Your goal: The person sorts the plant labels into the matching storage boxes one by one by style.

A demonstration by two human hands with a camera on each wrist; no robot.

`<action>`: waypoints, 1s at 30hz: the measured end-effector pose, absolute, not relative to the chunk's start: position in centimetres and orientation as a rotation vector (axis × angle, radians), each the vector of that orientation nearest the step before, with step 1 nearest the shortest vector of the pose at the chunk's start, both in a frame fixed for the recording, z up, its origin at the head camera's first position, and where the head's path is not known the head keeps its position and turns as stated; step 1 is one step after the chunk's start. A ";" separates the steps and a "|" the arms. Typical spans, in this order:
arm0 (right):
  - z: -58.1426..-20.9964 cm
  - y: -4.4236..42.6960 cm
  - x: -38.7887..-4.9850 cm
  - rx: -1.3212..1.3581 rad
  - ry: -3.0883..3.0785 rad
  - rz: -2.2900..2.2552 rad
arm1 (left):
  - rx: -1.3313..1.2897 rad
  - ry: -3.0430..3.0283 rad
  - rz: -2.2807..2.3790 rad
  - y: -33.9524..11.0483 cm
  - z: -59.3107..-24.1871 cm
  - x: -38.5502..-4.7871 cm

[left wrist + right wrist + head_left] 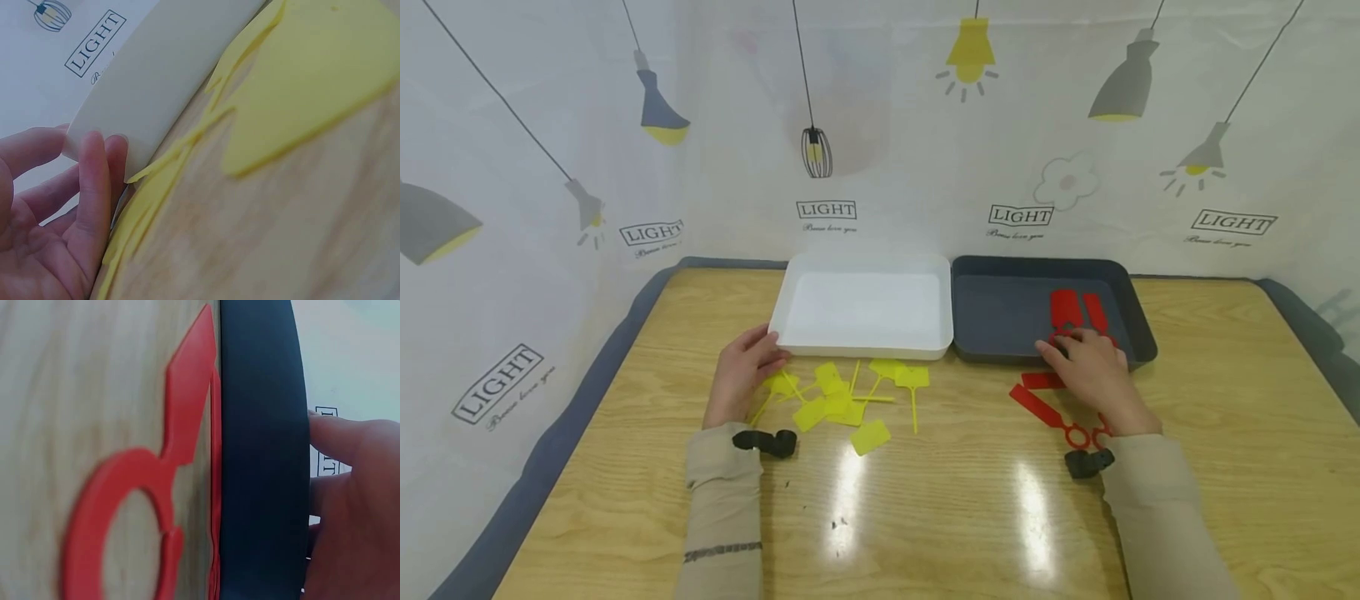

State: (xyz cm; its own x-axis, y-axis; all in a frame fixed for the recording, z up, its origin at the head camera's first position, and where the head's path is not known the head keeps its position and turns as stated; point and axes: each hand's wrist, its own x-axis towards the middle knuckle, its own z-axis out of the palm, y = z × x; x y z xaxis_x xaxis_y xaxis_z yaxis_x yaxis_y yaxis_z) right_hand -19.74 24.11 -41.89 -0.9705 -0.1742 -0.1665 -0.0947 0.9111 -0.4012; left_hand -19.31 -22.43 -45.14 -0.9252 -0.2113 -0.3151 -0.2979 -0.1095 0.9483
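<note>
The white tray (861, 351) stands at the back of the table. My left hand (747, 371) is at its front left corner. In the left wrist view, fingertips (94, 147) lie against the outer wall while another digit reaches the rim, so the hand pinches the corner. Yellow flag-shaped tags (870, 437) are strewn just before this tray. On the right, my right hand (1093, 371) reaches over the front wall of the dark grey tray (1000, 312), close to red ring tags (1065, 307) inside it. Its fingertips are partly hidden, so any grip is unclear.
More red ring tags (1036, 406) lie on the wooden table (940, 500), in front of the dark tray and partly under the right forearm. Both trays stand side by side. A printed cloth (895, 108) with lamp pictures hangs behind the table.
</note>
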 end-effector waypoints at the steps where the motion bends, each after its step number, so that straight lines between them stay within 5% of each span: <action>1: -41.9 24.1 -19.7 -0.209 2.871 -0.586 | -0.593 2.056 2.219 -22.4 -45.1 -19.3; 30: -42.0 24.3 -19.7 -0.229 2.873 -0.661 | -0.582 2.062 2.233 -22.3 -45.1 -19.3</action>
